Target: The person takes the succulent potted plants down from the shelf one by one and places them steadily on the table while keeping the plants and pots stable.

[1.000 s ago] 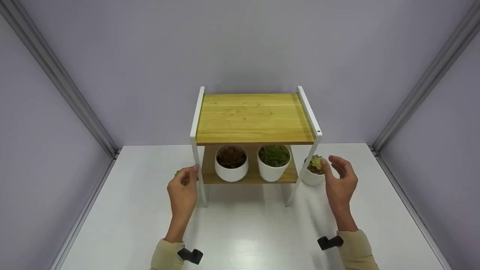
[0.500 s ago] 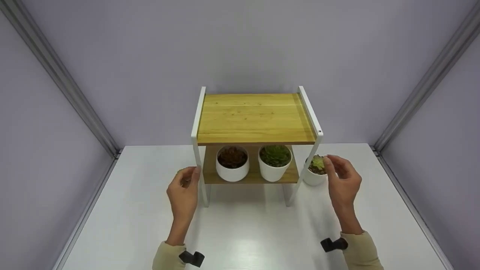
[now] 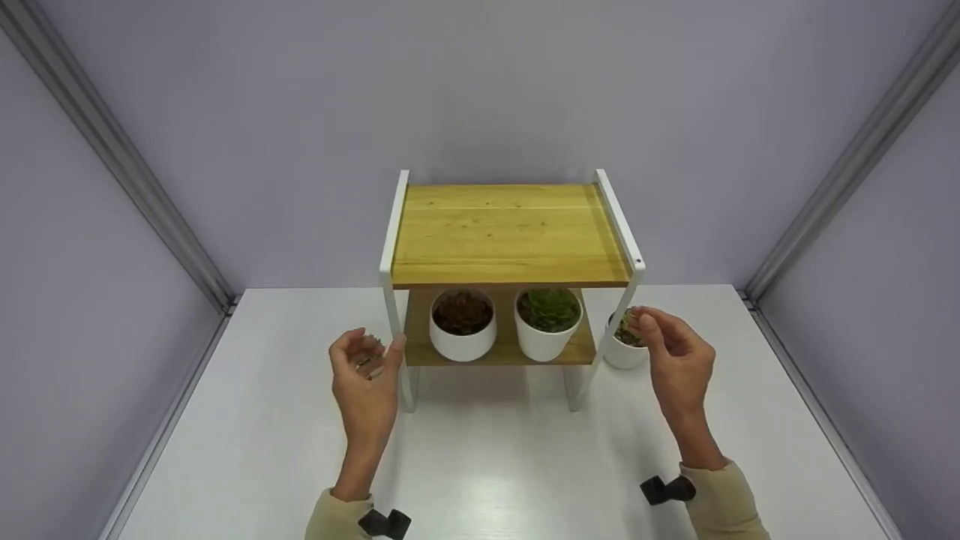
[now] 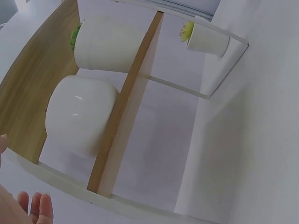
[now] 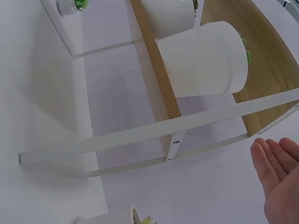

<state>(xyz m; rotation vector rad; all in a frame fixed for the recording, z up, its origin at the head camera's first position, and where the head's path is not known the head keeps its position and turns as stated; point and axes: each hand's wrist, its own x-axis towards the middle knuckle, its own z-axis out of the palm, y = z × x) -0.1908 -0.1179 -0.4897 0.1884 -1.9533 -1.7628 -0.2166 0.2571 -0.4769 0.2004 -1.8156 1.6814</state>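
A two-tier plant shelf (image 3: 510,234) with wooden boards and white side frames stands in the middle. On its lower board are a white pot with a reddish-brown succulent (image 3: 463,345) and a white pot with a green succulent (image 3: 545,343). My left hand (image 3: 366,401) is beside the left frame, thumb and fingers spread apart, holding nothing. To the right of the shelf, my right hand (image 3: 682,375) has its fingers extended close to the frame, as the right wrist view shows. It partly covers a small potted succulent (image 3: 625,355) on the table.
Another small potted succulent (image 5: 67,6) stands on the table past the shelf's left side, mostly hidden behind my left hand in the head view. The white table (image 3: 487,465) meets grey walls (image 3: 502,90) at the back and sides.
My left hand's fingers have spread away from the thumb. My right hand has shifted slightly left, covering more of the small potted succulent. The shelf and its pots stay in place.
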